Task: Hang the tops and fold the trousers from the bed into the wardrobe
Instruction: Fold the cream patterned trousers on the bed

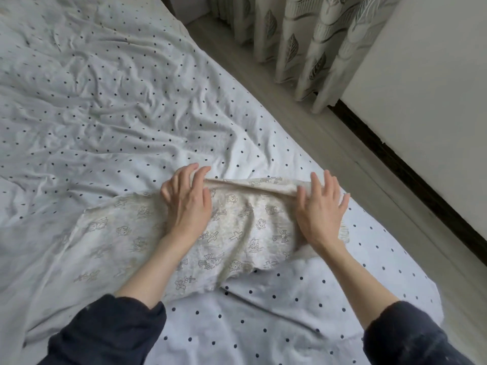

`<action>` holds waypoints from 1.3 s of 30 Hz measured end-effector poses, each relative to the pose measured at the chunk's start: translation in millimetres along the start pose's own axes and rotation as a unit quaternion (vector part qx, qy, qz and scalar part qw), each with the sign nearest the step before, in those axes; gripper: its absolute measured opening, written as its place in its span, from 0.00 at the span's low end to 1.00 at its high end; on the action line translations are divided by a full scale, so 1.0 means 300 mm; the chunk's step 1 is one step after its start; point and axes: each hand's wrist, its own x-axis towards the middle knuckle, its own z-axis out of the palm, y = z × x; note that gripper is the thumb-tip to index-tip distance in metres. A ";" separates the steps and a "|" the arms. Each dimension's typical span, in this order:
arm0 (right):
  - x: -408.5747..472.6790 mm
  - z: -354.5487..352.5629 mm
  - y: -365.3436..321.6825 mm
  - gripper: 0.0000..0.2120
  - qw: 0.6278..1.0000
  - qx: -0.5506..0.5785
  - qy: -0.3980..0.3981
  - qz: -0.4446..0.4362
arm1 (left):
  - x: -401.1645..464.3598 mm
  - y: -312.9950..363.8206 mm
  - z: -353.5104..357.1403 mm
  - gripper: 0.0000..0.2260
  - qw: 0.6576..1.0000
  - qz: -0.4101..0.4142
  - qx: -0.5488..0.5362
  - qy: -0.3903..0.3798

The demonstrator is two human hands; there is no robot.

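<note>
From here the trousers lie lower-centre on the bed, long axis left-right — left hand and right hand both pinch the far folded edge, so I'd guess it's coming toward me.

Both arms wear dark navy long sleeves, the left sleeve and right sleeve pushed up so the forearms are bare. The right sleeve shows faint pale specks. No rings or watch.
</note>
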 end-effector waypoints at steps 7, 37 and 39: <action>-0.224 0.103 -0.204 0.28 0.969 -0.040 -0.072 -0.232 | -0.213 -0.190 -0.085 0.30 0.976 -0.041 0.099 -0.189; -0.955 0.395 -1.130 0.13 0.758 -0.097 -0.045 -0.644 | -0.958 -1.025 -0.649 0.10 0.973 -0.229 0.028 0.015; -0.957 0.400 -1.202 0.17 0.782 -0.077 -0.051 -0.617 | -0.905 -1.098 -0.728 0.08 0.973 -0.229 0.023 0.031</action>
